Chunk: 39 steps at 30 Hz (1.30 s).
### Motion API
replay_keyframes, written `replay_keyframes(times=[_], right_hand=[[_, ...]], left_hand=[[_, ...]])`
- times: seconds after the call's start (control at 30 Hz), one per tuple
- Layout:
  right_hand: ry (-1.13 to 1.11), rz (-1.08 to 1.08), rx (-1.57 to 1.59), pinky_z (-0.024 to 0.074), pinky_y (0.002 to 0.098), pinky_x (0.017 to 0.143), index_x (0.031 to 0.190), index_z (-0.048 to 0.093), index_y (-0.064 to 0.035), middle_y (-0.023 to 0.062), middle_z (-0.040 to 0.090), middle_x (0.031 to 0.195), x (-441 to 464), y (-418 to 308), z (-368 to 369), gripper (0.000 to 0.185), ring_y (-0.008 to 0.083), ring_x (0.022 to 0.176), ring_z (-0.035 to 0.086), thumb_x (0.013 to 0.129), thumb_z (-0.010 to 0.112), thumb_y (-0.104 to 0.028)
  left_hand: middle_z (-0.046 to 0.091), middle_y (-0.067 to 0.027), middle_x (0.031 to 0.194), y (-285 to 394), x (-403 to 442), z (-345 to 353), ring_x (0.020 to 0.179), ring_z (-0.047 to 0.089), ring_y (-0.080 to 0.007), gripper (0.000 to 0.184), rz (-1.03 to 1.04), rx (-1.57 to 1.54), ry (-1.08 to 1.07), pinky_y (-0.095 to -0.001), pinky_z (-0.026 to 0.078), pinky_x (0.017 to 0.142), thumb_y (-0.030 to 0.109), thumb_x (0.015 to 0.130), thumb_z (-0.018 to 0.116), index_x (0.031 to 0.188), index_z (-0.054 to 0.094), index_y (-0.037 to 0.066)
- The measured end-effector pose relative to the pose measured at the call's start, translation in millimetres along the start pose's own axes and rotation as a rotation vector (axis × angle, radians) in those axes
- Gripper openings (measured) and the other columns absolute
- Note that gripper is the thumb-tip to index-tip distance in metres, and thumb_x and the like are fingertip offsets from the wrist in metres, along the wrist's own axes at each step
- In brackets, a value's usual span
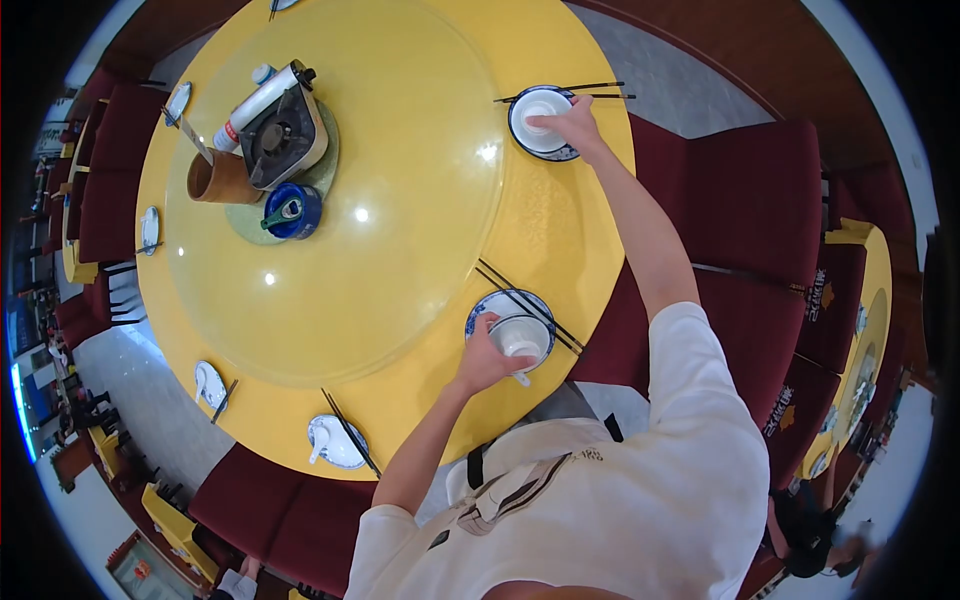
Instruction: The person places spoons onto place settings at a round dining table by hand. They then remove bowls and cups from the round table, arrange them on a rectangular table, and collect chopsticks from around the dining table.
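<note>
My left hand (484, 362) pinches the rim of a white bowl (540, 325) that has a small white cup (520, 345) inside. A white spoon handle (522, 379) shows at its near edge. Behind that bowl lies a blue-patterned plate (484, 309), partly covered, with a pair of black chopsticks (530, 305) across it. Farther away, my right hand (576, 125) grips the right side of another white bowl (535, 103), thumb inside it. This bowl sits over a blue-rimmed plate (550, 153). Dark chopsticks (595, 86) lie beside it.
The round yellow table (560, 230) has a glass turntable (400, 290) carrying a portable stove (285, 140), a brown holder (215, 178) and a blue tin (295, 212). Another place setting (345, 455) lies at the near left. Dark red chairs (740, 200) surround the table.
</note>
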State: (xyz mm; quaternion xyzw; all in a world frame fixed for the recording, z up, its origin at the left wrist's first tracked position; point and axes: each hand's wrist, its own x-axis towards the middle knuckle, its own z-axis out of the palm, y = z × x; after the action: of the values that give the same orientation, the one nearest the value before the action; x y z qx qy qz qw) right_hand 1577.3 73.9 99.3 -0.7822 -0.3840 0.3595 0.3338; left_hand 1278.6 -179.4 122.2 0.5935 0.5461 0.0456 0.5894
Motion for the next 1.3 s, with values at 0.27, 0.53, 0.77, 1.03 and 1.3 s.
replay_keyframes(times=[0.27,0.53,0.77,1.03,1.3], right_hand=[[0.031,-0.009,0.075,0.0436,0.0328,0.087,0.118,0.032,-0.0014,0.0171,0.050,0.111,-5.6,-11.5,12.2,0.093,0.0249,0.104,0.052,0.048,0.086,-0.029],[-0.128,0.006,0.657,0.0463,0.0357,0.087,0.122,0.033,-0.0037,0.0138,0.050,0.113,-54.4,-36.8,-13.8,0.078,0.0238,0.106,0.052,0.060,0.080,-0.013],[-0.505,0.062,1.071,0.0452,0.0394,0.093,0.126,0.039,-0.0058,0.0085,0.051,0.116,-160.8,-10.5,-56.8,0.068,0.0237,0.109,0.052,0.065,0.069,-0.005],[-0.990,0.443,1.169,0.0462,0.0408,0.092,0.131,0.036,-0.0077,0.0110,0.051,0.118,-314.6,66.1,-52.1,0.083,0.0268,0.109,0.052,0.057,0.075,-0.011],[-1.530,0.569,0.851,0.0444,0.0412,0.093,0.131,0.034,-0.0095,0.0108,0.049,0.120,-412.6,86.9,-21.4,0.093,0.0277,0.111,0.051,0.052,0.084,-0.018]], left_hand=[[0.052,-0.0139,0.115,-19.0,-36.9,-37.5,0.107,0.053,-0.0240,0.092,-0.017,-0.554,0.080,-0.0350,0.042,0.093,0.026,0.053,0.086,0.125,0.035,0.000],[0.054,-0.0101,0.113,-43.3,-97.0,-57.9,0.107,0.052,-0.0226,0.091,-0.056,-1.031,-0.009,-0.0351,0.041,0.094,0.017,0.050,0.085,0.126,0.038,0.002],[0.054,-0.0096,0.115,-50.0,-154.7,-46.2,0.107,0.053,-0.0220,0.093,-0.066,-1.119,-0.070,-0.0335,0.042,0.092,0.020,0.046,0.085,0.126,0.040,0.002],[0.052,-0.0085,0.120,-62.3,-237.7,24.1,0.110,0.052,-0.0199,0.095,0.001,-1.295,-0.063,-0.0336,0.042,0.094,0.026,0.051,0.085,0.131,0.039,0.004],[0.052,-0.0065,0.119,-88.1,-339.8,123.8,0.111,0.050,-0.0185,0.092,0.137,-1.477,0.254,-0.0333,0.040,0.095,0.022,0.051,0.083,0.129,0.039,0.005]])
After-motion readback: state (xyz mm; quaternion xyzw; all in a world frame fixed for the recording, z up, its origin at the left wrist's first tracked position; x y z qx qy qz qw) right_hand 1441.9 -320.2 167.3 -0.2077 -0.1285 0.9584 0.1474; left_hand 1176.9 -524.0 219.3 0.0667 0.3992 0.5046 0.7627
